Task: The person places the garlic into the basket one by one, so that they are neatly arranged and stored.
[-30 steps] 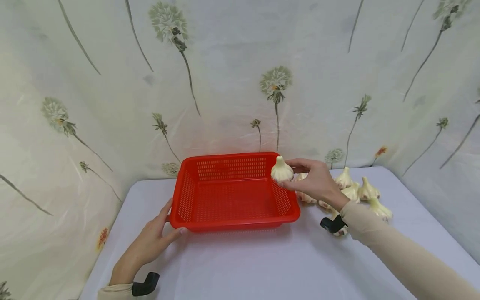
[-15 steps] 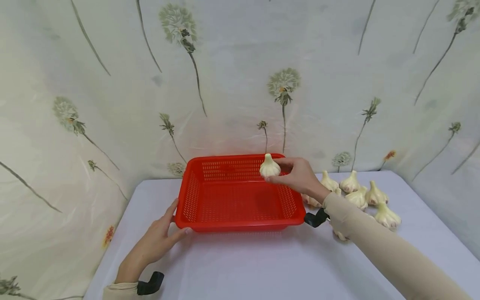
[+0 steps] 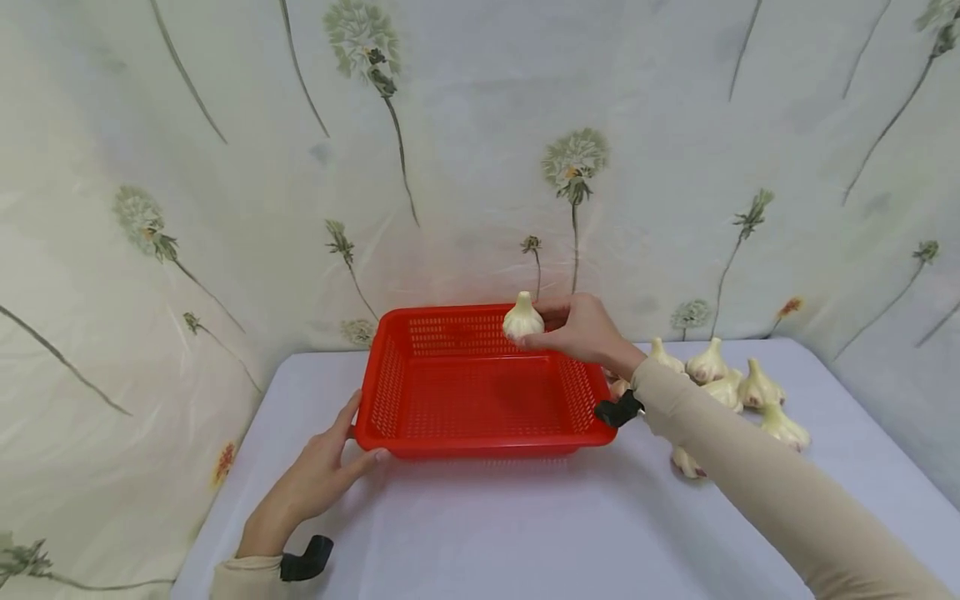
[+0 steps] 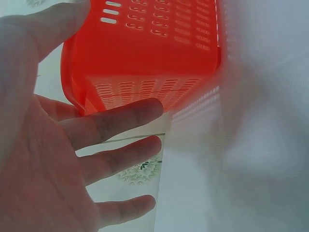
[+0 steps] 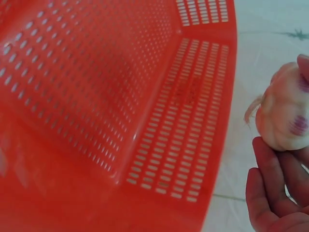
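Note:
A whole garlic bulb (image 3: 522,318), its stem pointing up, is pinched between the thumb and fingers of my right hand (image 3: 581,331). In the head view it appears over the back right part of a red plastic basket (image 3: 480,450). The right wrist view shows the purple-streaked bulb (image 5: 285,108) beyond the basket's rim, my fingers (image 5: 270,174) beneath it. At the basket's front left corner is my left hand (image 3: 318,475), thumb towards the front and fingers along the left side. The left wrist view shows these fingers (image 4: 120,159) straight and spread beside the slotted wall (image 4: 149,58).
Several garlic bulbs (image 3: 759,385) lie in a loose group on the white table (image 3: 480,533), right of the basket. My right forearm hides part of them. A dandelion-patterned sheet (image 3: 465,167) hangs behind and beside the table.
My right hand has carried the garlic bulb leftwards, from the basket's right rim to over its back right part. The left hand stays at the corner. The head view has shifted slightly.

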### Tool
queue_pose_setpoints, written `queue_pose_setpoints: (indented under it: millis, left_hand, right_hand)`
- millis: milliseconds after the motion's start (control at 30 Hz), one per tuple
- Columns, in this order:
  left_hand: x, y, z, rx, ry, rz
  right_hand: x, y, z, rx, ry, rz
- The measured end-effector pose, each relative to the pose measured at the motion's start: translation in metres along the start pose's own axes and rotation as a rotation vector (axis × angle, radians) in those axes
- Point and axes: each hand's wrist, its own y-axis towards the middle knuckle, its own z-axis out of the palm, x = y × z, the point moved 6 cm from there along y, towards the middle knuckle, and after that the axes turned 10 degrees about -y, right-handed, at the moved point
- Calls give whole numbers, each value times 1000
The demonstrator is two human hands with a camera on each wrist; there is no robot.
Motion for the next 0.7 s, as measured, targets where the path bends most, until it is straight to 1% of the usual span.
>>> queue_pose_setpoints:
  millis: [233,400,533,633,700]
  left_hand:
    - [0,0,-1,3,-2,-6]
    - [0,0,0,5,-1,0]
    - [2,0,-1,2,-1,-16]
    - [3,1,-1,-4,2,-31]
    - [3,1,0,-6,11,-29]
  right_hand:
    - [7,19,22,59,53,-9]
    - [9,32,38,86,43,-20]
    - [10,40,52,99,52,-28]
    - [10,44,63,108,59,-15]
    - [9,47,69,115,57,-5]
